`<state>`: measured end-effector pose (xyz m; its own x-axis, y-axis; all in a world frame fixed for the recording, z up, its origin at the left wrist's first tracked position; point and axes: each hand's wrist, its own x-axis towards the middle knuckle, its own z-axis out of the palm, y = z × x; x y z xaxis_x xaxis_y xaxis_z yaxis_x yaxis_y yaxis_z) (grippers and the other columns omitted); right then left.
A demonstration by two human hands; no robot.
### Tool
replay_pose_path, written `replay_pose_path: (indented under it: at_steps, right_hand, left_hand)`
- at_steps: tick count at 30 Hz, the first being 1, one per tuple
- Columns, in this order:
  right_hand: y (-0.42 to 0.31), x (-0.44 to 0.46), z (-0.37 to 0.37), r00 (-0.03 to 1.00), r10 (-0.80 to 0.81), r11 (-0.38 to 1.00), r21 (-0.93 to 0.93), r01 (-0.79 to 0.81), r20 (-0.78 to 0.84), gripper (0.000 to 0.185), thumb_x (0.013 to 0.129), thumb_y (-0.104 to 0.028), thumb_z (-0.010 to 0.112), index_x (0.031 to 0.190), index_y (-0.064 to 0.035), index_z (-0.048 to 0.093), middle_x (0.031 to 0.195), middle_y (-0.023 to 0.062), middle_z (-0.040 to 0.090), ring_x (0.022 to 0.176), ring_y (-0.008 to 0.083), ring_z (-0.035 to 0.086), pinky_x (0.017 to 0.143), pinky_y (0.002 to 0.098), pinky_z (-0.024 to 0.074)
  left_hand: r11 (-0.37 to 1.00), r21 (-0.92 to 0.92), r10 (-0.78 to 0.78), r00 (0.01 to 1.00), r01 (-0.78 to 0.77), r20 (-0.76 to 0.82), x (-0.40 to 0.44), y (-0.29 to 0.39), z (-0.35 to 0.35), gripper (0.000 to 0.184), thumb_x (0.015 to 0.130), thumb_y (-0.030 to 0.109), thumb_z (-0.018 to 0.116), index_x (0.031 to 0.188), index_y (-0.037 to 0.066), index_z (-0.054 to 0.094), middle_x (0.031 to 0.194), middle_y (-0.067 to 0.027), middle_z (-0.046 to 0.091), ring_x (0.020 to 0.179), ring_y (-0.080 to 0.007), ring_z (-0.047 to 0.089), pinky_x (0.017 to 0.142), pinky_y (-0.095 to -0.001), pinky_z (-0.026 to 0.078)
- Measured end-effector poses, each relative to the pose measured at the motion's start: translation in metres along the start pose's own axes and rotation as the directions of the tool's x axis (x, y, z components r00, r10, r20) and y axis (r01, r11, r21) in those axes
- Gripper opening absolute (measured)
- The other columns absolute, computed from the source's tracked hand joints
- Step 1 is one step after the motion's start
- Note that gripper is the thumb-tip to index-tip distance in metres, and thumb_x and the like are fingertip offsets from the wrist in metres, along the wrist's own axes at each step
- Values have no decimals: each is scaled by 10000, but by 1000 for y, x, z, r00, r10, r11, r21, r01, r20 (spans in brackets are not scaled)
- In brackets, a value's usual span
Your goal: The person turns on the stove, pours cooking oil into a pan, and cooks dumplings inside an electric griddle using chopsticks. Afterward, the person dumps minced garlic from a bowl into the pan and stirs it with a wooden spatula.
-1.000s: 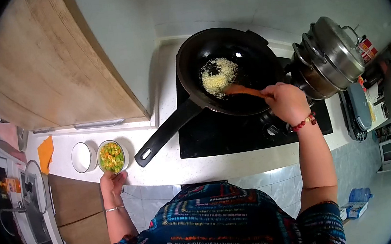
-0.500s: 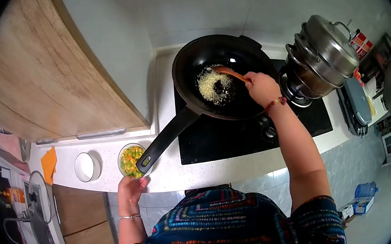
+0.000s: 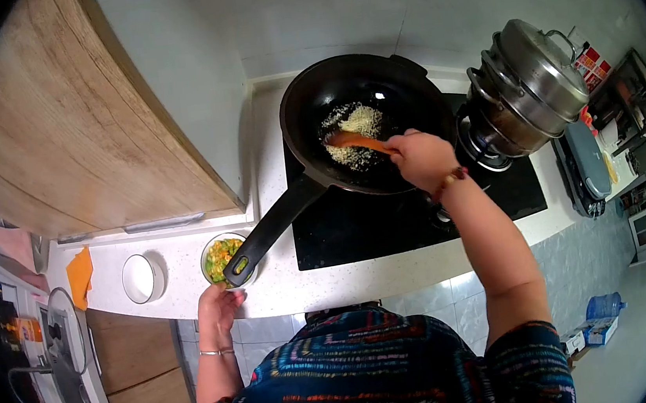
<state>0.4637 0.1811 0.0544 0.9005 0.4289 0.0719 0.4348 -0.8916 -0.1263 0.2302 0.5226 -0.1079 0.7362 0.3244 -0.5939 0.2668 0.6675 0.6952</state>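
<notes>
My right hand (image 3: pixel 425 158) is closed round a wooden spatula (image 3: pixel 360 142), its blade down in the black wok (image 3: pixel 301 101). Pale minced bits (image 3: pixel 362 121), like chopped garlic, lie on the wok's bottom around the blade. At the counter's front edge, my left hand (image 3: pixel 218 307) grips the near side of a small bowl (image 3: pixel 207 273) of diced yellow, orange and green vegetables (image 3: pixel 220 253). The end of the wok's long handle (image 3: pixel 278 226) hangs over this bowl and hides part of it. Some left fingers are hidden behind the bowl.
A steel steamer pot (image 3: pixel 535 85) stands on the right burner of the black hob (image 3: pixel 420 227). A white bowl (image 3: pixel 142 279) and an orange cloth (image 3: pixel 80 276) lie left on the counter. A wooden cabinet (image 3: pixel 79 125) juts out above left. Far right sits a grey appliance (image 3: pixel 586 162).
My right hand has drawn the spatula down and left through the minced bits, splitting the pile. The vegetable bowl has shifted slightly up and right with my left hand at it.
</notes>
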Motion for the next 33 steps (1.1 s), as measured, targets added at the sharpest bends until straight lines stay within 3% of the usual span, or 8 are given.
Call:
replay_pose_path:
  at_steps: [6,9,13,18,20,24,28,33]
  right_hand:
    - [-1,-22,-7,1000,-9,1000,11,8,12,188,793,-185,512,946,-161,619,854,76,578,784,267,574,652,360,474]
    - [9,-2,5,982,156,987,-7,-158,-103,176,800,-195,498,930,-139,603,863,113,575,796,296,580,677,389,480]
    - [7,-3,5,987,157,988,4,-157,-12,170,805,-194,488,927,-130,588,872,120,575,809,304,576,680,399,478]
    - [3,-4,7,980,174,984,54,-169,-97,175,808,-203,490,940,-134,582,884,115,577,814,304,576,685,403,475]
    - [-3,1,8,980,196,981,-1,-196,-34,176,808,-204,493,946,-139,581,884,113,577,814,305,577,680,409,472]
    - [-21,-32,-28,991,134,989,-57,-133,12,158,795,-194,503,902,-145,609,853,106,582,798,291,581,663,383,476]
    - [-20,-41,-18,990,139,988,-65,-139,-4,157,786,-198,515,895,-161,621,825,114,588,746,302,586,637,391,477]
    - [-4,2,12,969,212,977,14,-212,-130,167,797,-207,495,899,-134,606,860,122,585,795,309,579,667,401,479]
  left_hand:
    - [1000,-27,6,1000,-6,10,5,-2,-3,214,761,128,520,894,-40,523,789,-143,573,676,-217,554,635,-330,502]
    - [999,-12,34,999,-34,15,8,-2,-5,209,759,95,513,901,-58,513,793,-151,577,672,-222,571,639,-326,509]
    - [998,40,48,999,-49,8,6,2,-6,206,768,67,491,910,-82,495,816,-170,586,674,-238,593,622,-317,515]
    - [991,99,94,996,-93,-8,-1,5,-4,209,775,54,495,928,-88,480,836,-179,591,685,-241,601,617,-321,520]
    - [989,116,97,995,-96,0,4,3,-8,249,799,131,528,924,-83,502,839,-162,591,693,-230,597,619,-314,521]
    - [991,110,84,996,-81,-27,-5,9,-9,230,805,110,558,925,-69,478,837,-175,590,683,-231,604,645,-326,532]
    - [993,79,92,995,-89,-34,-10,7,-12,230,814,139,573,927,-38,480,825,-161,585,675,-215,599,626,-333,535]
    - [986,106,130,991,-126,-37,-4,9,-24,160,809,100,564,892,-2,473,764,-113,563,620,-185,569,556,-313,520]
